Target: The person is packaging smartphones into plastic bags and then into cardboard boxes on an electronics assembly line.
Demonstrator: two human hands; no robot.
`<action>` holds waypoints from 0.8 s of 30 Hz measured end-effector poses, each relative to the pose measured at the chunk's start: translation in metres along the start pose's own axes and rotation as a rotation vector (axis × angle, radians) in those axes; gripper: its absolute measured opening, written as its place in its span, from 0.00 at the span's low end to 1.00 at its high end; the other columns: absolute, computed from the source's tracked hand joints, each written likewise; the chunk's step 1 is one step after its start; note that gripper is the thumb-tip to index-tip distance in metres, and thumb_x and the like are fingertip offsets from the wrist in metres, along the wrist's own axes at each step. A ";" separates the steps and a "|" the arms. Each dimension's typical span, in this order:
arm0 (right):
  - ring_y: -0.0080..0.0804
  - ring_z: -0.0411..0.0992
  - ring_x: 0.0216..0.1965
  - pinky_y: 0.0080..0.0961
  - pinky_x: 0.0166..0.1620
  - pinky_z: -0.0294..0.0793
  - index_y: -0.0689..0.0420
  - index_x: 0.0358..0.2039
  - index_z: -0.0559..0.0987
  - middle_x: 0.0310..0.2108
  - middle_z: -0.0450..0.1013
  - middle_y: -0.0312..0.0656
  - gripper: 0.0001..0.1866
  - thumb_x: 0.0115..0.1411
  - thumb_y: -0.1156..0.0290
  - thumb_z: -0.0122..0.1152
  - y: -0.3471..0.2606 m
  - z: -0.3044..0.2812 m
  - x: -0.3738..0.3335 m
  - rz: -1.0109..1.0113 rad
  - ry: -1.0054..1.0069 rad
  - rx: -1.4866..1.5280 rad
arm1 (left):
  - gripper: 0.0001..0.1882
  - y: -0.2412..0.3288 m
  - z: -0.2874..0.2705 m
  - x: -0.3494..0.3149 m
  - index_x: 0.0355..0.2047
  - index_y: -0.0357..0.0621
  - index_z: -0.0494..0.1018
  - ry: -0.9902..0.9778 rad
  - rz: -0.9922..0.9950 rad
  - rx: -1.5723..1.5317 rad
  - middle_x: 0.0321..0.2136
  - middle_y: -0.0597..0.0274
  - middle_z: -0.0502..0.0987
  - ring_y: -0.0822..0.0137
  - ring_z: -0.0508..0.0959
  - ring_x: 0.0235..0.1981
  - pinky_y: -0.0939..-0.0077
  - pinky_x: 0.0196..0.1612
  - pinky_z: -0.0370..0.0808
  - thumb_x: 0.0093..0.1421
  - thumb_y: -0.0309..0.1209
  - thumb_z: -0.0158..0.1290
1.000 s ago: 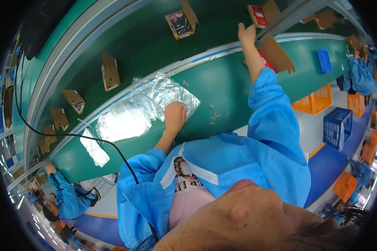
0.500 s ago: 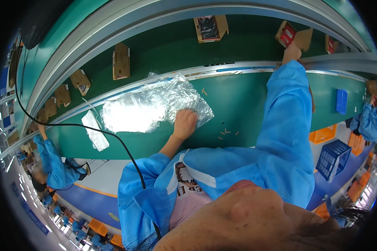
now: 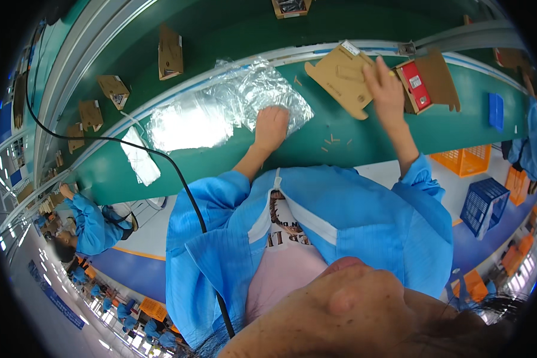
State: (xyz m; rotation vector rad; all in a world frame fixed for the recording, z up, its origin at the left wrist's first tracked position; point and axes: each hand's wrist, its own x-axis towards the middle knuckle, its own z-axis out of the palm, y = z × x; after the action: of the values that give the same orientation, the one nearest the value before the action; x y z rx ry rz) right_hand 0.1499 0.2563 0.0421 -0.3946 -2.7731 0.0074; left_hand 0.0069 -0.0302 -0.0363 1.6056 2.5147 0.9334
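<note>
My left hand (image 3: 272,126) is closed, its curled fingers pressed on the crumpled end of a pile of clear plastic bags (image 3: 191,122). Over on the right my right hand (image 3: 389,95) has its fingers apart, touching the right edge of a brown cardboard box lid (image 3: 340,80) that lies tilted on the green table. Just right of that hand is an open cardboard box (image 3: 438,77) with a red item (image 3: 414,86) inside carrying a white label. Whatever sits under the brown lid is hidden.
Several cardboard boxes (image 3: 170,53) stand along the far green strip beyond a metal rail. A white bag (image 3: 139,156), small brown slips (image 3: 334,140) and a blue bin (image 3: 496,110) are on the table. A black cable (image 3: 179,170) crosses at left. Crates (image 3: 485,206) stand at lower right; co-workers sit at both sides.
My right hand has come back from the far strip, and the open box with the red item is now on the near table. My left hand stays on the plastic bags.
</note>
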 end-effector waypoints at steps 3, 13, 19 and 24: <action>0.45 0.61 0.59 0.35 0.51 0.64 0.47 0.54 0.71 0.62 0.55 0.50 0.25 0.53 0.75 0.52 -0.033 -0.007 -0.045 -0.123 -0.061 0.010 | 0.08 0.001 0.005 -0.003 0.35 0.43 0.69 0.107 0.034 -0.021 0.29 0.57 0.71 0.55 0.70 0.32 0.61 0.36 0.64 0.55 0.28 0.51; 0.47 0.73 0.33 0.38 0.39 0.72 0.63 0.43 0.73 0.35 0.73 0.56 0.15 0.63 0.65 0.49 0.015 0.001 -0.052 0.606 0.074 0.542 | 0.04 0.005 -0.001 -0.007 0.30 0.43 0.71 0.063 -0.032 0.041 0.28 0.56 0.71 0.53 0.71 0.32 0.60 0.35 0.65 0.53 0.27 0.51; 0.54 0.73 0.31 0.41 0.35 0.73 0.66 0.18 0.76 0.22 0.73 0.56 0.29 0.61 0.51 0.51 -0.007 -0.061 -0.054 0.869 -0.992 0.387 | 0.04 0.011 -0.010 -0.011 0.29 0.44 0.72 0.026 -0.083 0.114 0.25 0.57 0.69 0.54 0.71 0.31 0.59 0.31 0.68 0.51 0.27 0.53; 0.48 0.70 0.44 0.42 0.43 0.71 0.56 0.50 0.69 0.44 0.69 0.54 0.26 0.51 0.62 0.62 -0.095 -0.005 -0.041 0.278 -0.272 0.210 | 0.03 0.015 -0.004 -0.013 0.27 0.43 0.71 -0.005 -0.085 -0.007 0.26 0.54 0.70 0.52 0.72 0.32 0.59 0.34 0.69 0.51 0.26 0.54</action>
State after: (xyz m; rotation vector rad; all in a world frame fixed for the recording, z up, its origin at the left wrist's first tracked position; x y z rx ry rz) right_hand 0.1628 0.1537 0.0385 -0.7689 -2.9138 0.4463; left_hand 0.0246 -0.0384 -0.0299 1.4843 2.5508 0.9262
